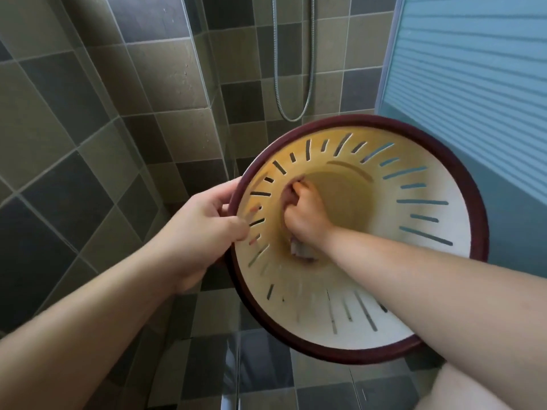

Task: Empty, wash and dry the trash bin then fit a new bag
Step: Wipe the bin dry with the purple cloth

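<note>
While left hand (204, 223) grips the round slotted bin's (438, 261) rim, right hand (305, 214) clutches a cloth (299, 248).

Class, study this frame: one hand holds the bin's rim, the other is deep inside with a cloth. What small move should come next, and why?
Probably sweep the cloth around the base. The right hand grips it against the left inner wall, while the left hand holds the bin by its rim.
</note>
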